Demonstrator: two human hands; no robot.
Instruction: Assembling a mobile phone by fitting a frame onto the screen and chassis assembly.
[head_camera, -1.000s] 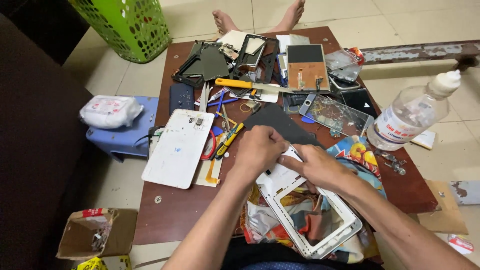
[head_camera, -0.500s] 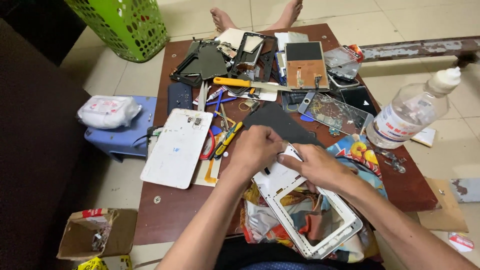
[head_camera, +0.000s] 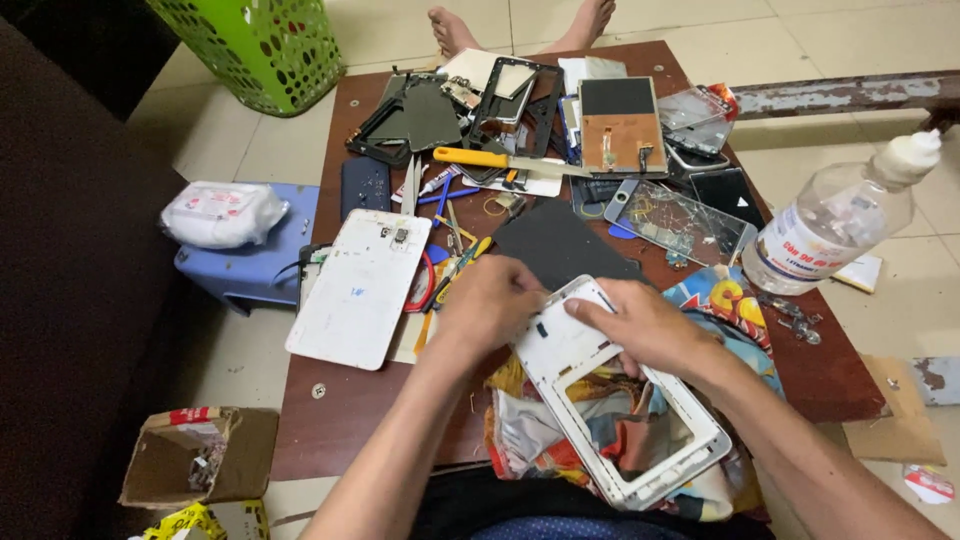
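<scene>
My left hand (head_camera: 487, 305) and my right hand (head_camera: 640, 325) both grip the top end of a white tablet frame (head_camera: 640, 470), an open rectangle of plastic lying slantwise over a colourful cloth (head_camera: 735, 305) at the table's near edge. The left hand's fingers curl over the frame's upper left corner. The right hand's thumb and fingers press on its upper bar. Through the frame's opening the cloth shows. A dark grey sheet (head_camera: 555, 245) lies just beyond my hands.
A white tablet back cover (head_camera: 355, 290) lies left of my hands on the brown table (head_camera: 340, 420). Screwdrivers, a yellow knife (head_camera: 485, 158), phone frames and cracked glass (head_camera: 680, 220) crowd the far half. A plastic bottle (head_camera: 830, 225) stands at right. A blue stool, green basket and cardboard box sit left.
Both hands stay on the frame's top end; they and the frame have shifted only slightly.
</scene>
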